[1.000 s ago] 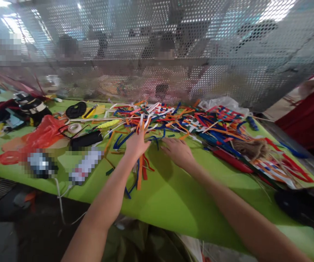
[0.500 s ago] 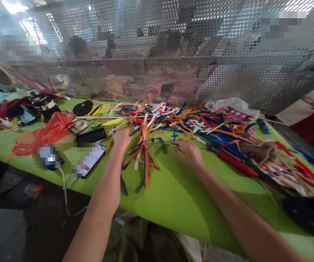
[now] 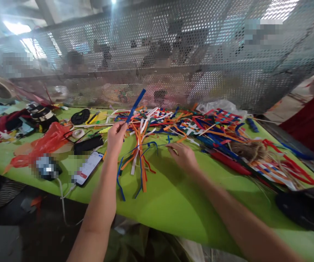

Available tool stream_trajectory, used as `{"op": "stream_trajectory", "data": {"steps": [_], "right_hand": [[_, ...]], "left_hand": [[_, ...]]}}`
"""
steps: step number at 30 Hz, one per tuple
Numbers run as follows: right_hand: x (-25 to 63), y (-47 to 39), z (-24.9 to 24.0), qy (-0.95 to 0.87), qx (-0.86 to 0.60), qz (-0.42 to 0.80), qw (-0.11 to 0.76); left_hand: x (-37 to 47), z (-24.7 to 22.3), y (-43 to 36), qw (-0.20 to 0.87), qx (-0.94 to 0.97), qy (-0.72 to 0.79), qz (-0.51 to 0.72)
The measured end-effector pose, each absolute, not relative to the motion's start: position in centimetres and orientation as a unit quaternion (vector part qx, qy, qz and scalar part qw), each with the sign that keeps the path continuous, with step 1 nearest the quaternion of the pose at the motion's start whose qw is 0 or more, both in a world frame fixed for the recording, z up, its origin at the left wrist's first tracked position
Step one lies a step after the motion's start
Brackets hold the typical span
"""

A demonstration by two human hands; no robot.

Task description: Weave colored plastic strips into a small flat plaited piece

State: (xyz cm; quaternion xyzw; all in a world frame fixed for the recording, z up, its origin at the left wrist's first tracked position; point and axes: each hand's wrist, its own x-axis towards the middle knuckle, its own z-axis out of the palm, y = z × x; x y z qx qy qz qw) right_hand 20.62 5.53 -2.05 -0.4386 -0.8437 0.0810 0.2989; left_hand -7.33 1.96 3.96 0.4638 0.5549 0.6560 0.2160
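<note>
My left hand [image 3: 116, 136] is closed on a blue strip [image 3: 136, 104] that sticks up above the fingers, tilted to the right. My right hand [image 3: 183, 154] is pinched low over the table; a thin bluish strip [image 3: 161, 145] runs left from its fingertips. Between the hands hangs a spread of orange, blue, white and red strips [image 3: 143, 160], some lying toward the table's front edge. Behind them is a tangled pile of coloured strips [image 3: 157, 114]. A small blue cross-shaped piece [image 3: 169, 139] lies just beyond my right fingertips.
On the green table [image 3: 170, 196], a phone [image 3: 88, 168] with a cable, a black case [image 3: 88, 145], tape roll [image 3: 78, 133] and red plastic bag [image 3: 49, 140] lie left. Woven pieces [image 3: 225, 116], a twine bundle [image 3: 251, 150] and red-handled tool [image 3: 231, 163] lie right. A perforated metal screen [image 3: 200, 83] stands behind.
My left hand has risen slightly, and the blue strip in it now points upward. My right hand stays low, still pinched. The whole view has shifted a little.
</note>
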Motion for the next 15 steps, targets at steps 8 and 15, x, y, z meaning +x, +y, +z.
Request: {"op": "stream_trajectory", "data": {"steps": [8, 15], "right_hand": [[19.4, 3.9, -0.1, -0.707, -0.363, 0.432, 0.428], [19.5, 4.0, 0.7, -0.600, -0.394, 0.459, 0.524]], "left_hand": [[-0.4, 2.3, 1.2, 0.294, 0.611, 0.501, 0.538], [2.2, 0.5, 0.7, 0.351, 0.710, 0.481, 0.376]]}}
